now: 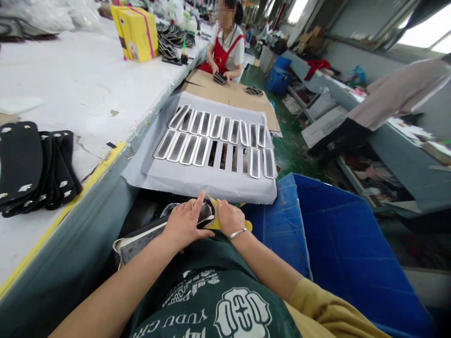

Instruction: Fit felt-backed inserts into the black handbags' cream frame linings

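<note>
My left hand is wrapped over a dark grey piece with a white edge, its index finger stretched forward and its thumb out to the side. Close beside it, my right hand is closed round something yellow, whose kind I cannot make out; part of it shows past the wrist. A long grey padded thing with a pale border lies under my left forearm. Just beyond my hands, a pale sheet carries two rows of silver-rimmed dark strips. Several slots in the front row show dark gaps.
Blue bins stand at my right. The white worktable on the left bears black panels with metal studs and a yellow box. A co-worker in a red apron handles dark pieces beyond the cardboard.
</note>
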Action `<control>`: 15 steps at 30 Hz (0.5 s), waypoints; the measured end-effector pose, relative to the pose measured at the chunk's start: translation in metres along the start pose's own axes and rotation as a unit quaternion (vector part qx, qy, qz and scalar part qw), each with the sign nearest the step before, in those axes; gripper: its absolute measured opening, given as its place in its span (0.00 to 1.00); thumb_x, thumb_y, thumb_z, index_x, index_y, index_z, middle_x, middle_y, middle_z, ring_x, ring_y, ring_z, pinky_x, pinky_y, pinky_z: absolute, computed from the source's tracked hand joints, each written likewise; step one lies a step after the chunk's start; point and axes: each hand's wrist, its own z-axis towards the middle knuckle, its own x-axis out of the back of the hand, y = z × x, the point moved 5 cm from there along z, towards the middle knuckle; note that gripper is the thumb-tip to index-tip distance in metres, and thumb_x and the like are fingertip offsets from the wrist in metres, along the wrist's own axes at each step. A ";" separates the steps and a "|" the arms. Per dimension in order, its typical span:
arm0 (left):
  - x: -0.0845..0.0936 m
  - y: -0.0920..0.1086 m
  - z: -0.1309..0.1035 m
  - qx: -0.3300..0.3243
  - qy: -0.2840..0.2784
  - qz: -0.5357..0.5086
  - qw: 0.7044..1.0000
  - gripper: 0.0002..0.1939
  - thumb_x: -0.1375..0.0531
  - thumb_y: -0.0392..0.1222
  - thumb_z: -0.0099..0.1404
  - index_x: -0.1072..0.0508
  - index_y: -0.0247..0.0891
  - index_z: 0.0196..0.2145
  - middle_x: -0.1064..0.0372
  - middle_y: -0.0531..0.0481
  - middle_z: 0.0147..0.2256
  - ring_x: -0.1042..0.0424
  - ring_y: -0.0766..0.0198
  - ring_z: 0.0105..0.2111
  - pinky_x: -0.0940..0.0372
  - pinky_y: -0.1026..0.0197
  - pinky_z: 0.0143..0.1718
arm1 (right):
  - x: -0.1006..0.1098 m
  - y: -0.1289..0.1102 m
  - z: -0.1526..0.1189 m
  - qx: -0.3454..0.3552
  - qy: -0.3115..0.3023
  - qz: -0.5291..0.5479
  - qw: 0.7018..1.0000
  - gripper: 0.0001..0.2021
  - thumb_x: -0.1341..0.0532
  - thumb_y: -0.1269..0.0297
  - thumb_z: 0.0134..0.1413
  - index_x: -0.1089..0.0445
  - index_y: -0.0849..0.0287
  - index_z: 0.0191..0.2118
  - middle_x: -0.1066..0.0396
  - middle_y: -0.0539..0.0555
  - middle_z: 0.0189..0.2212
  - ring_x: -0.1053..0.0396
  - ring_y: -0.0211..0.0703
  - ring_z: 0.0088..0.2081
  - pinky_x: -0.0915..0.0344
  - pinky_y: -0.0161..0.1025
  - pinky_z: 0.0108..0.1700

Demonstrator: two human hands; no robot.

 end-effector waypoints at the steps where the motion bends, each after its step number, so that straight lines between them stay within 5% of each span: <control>1: 0.000 -0.001 0.001 0.000 -0.002 0.001 1.000 0.55 0.37 0.61 0.49 0.61 0.33 0.63 0.34 0.38 0.47 0.34 0.49 0.46 0.41 0.53 0.46 | 0.000 0.000 -0.001 -0.008 -0.005 0.002 1.000 0.22 0.64 0.58 0.66 0.34 0.57 0.38 0.25 0.56 0.32 0.26 0.45 0.34 0.34 0.39 0.36; 8: -0.005 -0.011 -0.001 0.032 0.022 -0.037 0.999 0.53 0.37 0.59 0.51 0.59 0.29 0.63 0.35 0.35 0.50 0.34 0.49 0.48 0.40 0.52 0.48 | 0.000 -0.004 -0.004 -0.022 0.001 0.001 1.000 0.20 0.62 0.60 0.66 0.35 0.58 0.38 0.26 0.57 0.32 0.26 0.45 0.35 0.33 0.38 0.35; 15: -0.003 -0.007 -0.002 0.055 0.043 -0.043 0.997 0.53 0.38 0.60 0.50 0.57 0.30 0.62 0.34 0.35 0.50 0.34 0.49 0.49 0.41 0.51 0.48 | 0.005 -0.007 0.003 0.035 -0.005 -0.040 0.999 0.21 0.64 0.60 0.67 0.35 0.58 0.40 0.27 0.57 0.32 0.26 0.43 0.36 0.33 0.36 0.35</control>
